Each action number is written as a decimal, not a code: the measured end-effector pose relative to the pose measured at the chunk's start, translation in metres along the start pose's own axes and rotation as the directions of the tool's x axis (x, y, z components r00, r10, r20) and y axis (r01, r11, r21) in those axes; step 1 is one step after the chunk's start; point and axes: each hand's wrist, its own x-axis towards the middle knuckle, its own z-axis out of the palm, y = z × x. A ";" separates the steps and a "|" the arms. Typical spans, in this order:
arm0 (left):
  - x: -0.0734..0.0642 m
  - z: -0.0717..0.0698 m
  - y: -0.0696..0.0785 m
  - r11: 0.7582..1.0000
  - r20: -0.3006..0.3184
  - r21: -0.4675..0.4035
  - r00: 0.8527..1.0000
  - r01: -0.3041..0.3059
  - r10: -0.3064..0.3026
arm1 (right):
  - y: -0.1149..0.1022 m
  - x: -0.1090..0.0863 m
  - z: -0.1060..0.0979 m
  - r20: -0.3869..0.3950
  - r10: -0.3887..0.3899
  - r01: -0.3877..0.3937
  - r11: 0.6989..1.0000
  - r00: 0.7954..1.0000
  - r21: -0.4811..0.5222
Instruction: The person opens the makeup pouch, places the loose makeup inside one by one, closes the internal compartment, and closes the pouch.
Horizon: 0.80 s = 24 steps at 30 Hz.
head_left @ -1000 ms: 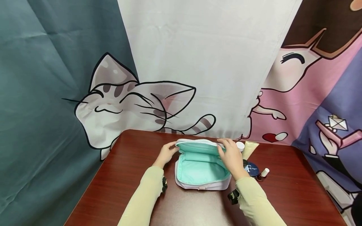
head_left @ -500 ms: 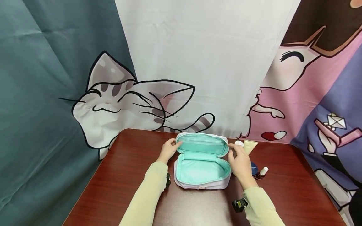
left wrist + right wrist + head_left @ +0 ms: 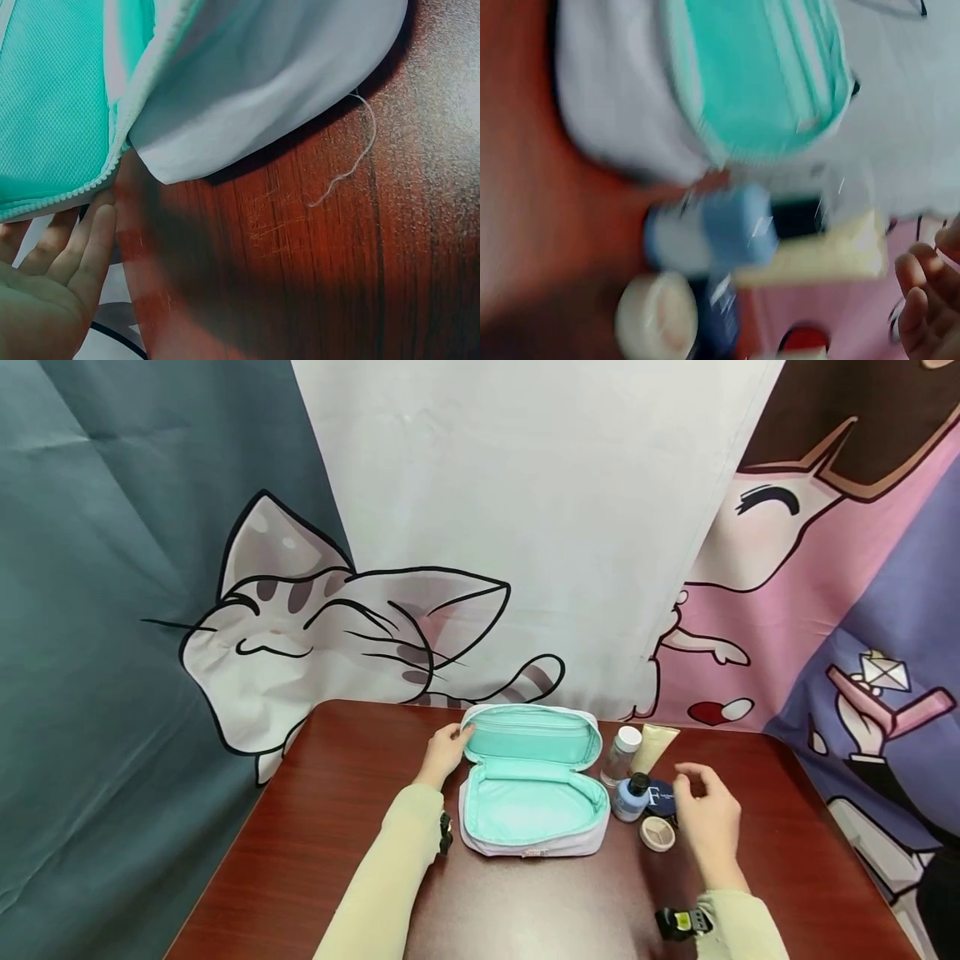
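A white cosmetic bag (image 3: 536, 847) with a mint-green lining lies unzipped on the table, its lid raised at the back. My left hand (image 3: 444, 755) holds the left edge of that lid. In the left wrist view, its fingers (image 3: 91, 251) reach behind the zipped edge; the thumb is out of sight there. Right of the bag, my right hand (image 3: 707, 818) hovers with loosely bent fingers and nothing in them. Nearest to it are a navy compact (image 3: 660, 795) and a small round pot (image 3: 657, 833) with a sectioned top.
Beside the bag stand a blue bottle (image 3: 628, 802) with a black cap, a clear bottle (image 3: 618, 762) with a white cap and a pale yellow tube (image 3: 654, 747). The red-brown table (image 3: 345, 785) ends at a printed curtain (image 3: 420, 485).
The bag's lid has tilted further back. My right hand has left the lid and moved right, uncovering the bottles and the round pot. My left hand stays at the lid.
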 end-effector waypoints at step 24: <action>0.002 0.004 0.000 0.993 -0.079 -0.106 0.995 0.054 -0.063 | 0.070 -0.001 0.006 0.159 0.108 -0.076 0.978 0.981 -0.194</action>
